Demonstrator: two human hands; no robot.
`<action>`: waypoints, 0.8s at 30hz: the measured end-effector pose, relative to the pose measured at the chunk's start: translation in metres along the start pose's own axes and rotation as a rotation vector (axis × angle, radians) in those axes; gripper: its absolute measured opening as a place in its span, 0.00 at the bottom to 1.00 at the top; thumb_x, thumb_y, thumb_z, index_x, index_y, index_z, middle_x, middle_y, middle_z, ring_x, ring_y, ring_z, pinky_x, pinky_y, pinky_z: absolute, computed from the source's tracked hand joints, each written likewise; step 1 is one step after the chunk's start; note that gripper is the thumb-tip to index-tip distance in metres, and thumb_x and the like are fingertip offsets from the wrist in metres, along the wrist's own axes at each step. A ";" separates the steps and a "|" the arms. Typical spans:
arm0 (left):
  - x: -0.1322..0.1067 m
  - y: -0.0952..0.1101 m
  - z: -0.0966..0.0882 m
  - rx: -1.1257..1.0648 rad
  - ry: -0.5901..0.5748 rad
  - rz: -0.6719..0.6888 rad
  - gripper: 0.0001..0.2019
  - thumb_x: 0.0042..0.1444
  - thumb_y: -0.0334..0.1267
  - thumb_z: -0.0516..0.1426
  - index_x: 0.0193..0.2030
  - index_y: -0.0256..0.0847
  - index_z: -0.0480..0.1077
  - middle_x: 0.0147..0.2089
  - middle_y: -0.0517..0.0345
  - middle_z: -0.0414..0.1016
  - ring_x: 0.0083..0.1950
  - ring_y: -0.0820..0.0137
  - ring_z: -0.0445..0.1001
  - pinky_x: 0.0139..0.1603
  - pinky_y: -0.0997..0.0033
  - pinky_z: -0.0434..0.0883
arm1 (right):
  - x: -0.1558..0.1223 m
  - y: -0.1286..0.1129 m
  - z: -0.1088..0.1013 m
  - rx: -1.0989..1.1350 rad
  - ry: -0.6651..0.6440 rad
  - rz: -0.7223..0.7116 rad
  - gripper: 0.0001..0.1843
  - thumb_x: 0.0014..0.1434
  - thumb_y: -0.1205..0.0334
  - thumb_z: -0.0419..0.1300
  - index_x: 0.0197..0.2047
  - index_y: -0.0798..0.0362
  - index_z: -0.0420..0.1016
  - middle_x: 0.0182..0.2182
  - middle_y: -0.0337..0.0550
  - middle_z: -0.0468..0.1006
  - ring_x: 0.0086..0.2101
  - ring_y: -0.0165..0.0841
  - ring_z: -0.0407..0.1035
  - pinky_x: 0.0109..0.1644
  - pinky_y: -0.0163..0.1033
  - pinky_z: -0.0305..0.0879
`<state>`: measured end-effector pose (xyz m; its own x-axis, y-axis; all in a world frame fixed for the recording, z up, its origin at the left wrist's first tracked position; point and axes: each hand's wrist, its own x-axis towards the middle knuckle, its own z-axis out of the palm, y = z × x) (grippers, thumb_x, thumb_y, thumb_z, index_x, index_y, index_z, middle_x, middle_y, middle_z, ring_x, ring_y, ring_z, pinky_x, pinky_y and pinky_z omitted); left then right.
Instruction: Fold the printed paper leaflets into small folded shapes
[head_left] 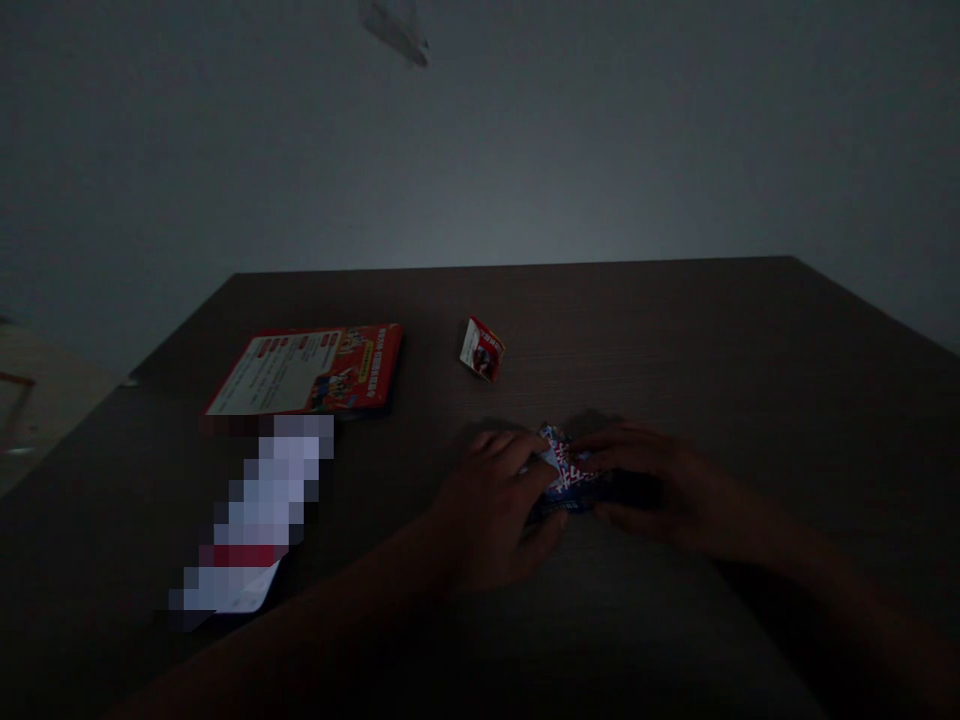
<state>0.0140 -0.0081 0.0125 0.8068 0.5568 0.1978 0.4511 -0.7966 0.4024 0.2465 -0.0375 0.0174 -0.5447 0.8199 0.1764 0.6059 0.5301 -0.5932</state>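
A crinkled blue packet (568,470) with white and red lettering lies low over the table between my two hands. My left hand (499,500) grips its left end, fingers on top and thumb along the near edge. At the packet's right end, my right hand (667,490) holds it between the fingers at the far side and the thumb at the near side. Both hands cover much of the packet, and the dim light hides its ends.
Beyond my hands stands a small folded red and white card (481,350). Left of it lies a flat red printed pack (379,365) with a pale text panel. A bright, pixelated, phone-like slab (251,590) rests nearer. The dark table (637,330) meets a grey wall.
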 end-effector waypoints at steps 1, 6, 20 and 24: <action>0.000 0.000 0.000 0.001 -0.007 -0.001 0.18 0.58 0.43 0.52 0.52 0.39 0.67 0.56 0.46 0.66 0.56 0.56 0.64 0.55 0.53 0.61 | 0.000 0.000 0.000 0.006 0.004 -0.002 0.22 0.53 0.62 0.64 0.53 0.45 0.71 0.49 0.46 0.75 0.50 0.40 0.68 0.55 0.51 0.63; 0.000 0.001 -0.001 0.003 -0.020 -0.010 0.18 0.57 0.42 0.52 0.53 0.39 0.67 0.55 0.46 0.66 0.56 0.56 0.63 0.55 0.52 0.61 | 0.000 0.000 0.001 0.005 0.007 -0.002 0.21 0.54 0.62 0.64 0.52 0.46 0.71 0.50 0.47 0.75 0.50 0.39 0.68 0.53 0.48 0.64; 0.002 0.001 0.000 0.043 -0.009 -0.008 0.13 0.63 0.38 0.46 0.46 0.38 0.69 0.52 0.48 0.69 0.53 0.60 0.66 0.54 0.54 0.62 | 0.001 -0.002 0.003 -0.070 -0.001 0.001 0.21 0.52 0.62 0.64 0.51 0.47 0.72 0.49 0.46 0.75 0.48 0.39 0.69 0.53 0.48 0.64; 0.001 0.002 0.002 0.061 -0.003 0.000 0.16 0.62 0.44 0.47 0.49 0.38 0.68 0.55 0.46 0.68 0.54 0.58 0.65 0.55 0.53 0.61 | 0.002 -0.002 0.007 -0.142 0.022 -0.025 0.18 0.53 0.66 0.63 0.48 0.47 0.73 0.48 0.45 0.75 0.47 0.40 0.69 0.52 0.48 0.65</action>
<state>0.0163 -0.0094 0.0114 0.8077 0.5566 0.1948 0.4738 -0.8092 0.3475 0.2405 -0.0386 0.0128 -0.5490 0.8095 0.2081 0.6687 0.5747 -0.4718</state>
